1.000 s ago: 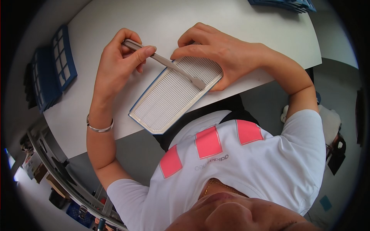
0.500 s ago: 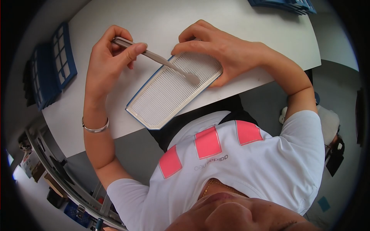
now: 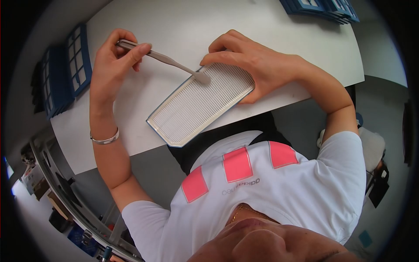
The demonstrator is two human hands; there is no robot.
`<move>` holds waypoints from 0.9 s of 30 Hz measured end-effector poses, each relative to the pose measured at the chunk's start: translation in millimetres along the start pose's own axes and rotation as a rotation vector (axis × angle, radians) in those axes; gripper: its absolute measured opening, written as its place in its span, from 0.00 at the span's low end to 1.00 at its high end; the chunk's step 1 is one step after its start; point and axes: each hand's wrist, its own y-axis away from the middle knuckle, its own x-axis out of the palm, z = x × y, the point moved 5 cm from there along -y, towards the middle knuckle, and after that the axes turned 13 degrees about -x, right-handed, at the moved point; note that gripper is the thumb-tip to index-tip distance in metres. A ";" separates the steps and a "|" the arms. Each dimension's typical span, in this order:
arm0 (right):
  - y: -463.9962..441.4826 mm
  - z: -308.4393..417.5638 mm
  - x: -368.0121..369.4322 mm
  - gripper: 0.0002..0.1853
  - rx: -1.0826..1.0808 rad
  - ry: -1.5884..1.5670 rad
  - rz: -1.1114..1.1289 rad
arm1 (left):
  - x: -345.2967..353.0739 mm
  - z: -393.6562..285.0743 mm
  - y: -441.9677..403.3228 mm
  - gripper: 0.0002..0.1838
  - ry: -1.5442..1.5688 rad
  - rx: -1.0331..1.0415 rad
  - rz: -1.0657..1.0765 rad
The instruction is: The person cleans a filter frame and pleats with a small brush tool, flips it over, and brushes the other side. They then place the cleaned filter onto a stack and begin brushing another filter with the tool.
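The head camera looks forward and down from close above the table (image 3: 174, 26), dim edges hard to read.

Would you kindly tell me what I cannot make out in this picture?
Head view: underside of the brush-like tool's tip, hidden by the tip itself.
Head view: part of the pleated panel's far end, covered by the right hand.
Head view: the panel's underside, facing away.
Head view: far part of the blue frames, cut off by the top edge.
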 end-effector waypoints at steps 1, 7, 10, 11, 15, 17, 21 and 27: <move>-0.3 0.4 -0.4 0.44 -0.001 -0.006 0.001 | 8.3 -2.6 2.3 0.21 -0.007 -0.003 0.036; -0.4 0.2 0.2 0.44 0.000 -0.004 0.024 | -13.5 0.3 -0.5 0.21 -0.020 0.026 -0.019; 0.1 0.7 -0.4 0.44 0.001 -0.008 0.021 | -3.6 -6.4 3.5 0.20 -0.030 0.042 0.020; 0.1 1.4 -1.4 0.44 -0.001 -0.006 0.027 | 4.3 -8.8 6.0 0.20 -0.031 0.039 0.064; -1.7 1.8 0.1 0.44 0.008 -0.005 0.026 | -5.1 2.4 -1.9 0.20 -0.048 0.019 0.027; 0.4 0.8 -0.8 0.44 0.034 -0.004 0.015 | 9.2 6.3 -3.0 0.20 -0.036 0.006 0.077; 0.3 2.2 -1.3 0.45 -0.001 0.000 0.031 | 39.1 1.6 5.7 0.20 -0.018 -0.022 0.184; 0.1 3.2 -1.8 0.45 -0.018 0.000 0.039 | 38.1 -4.9 11.7 0.19 -0.031 -0.020 0.177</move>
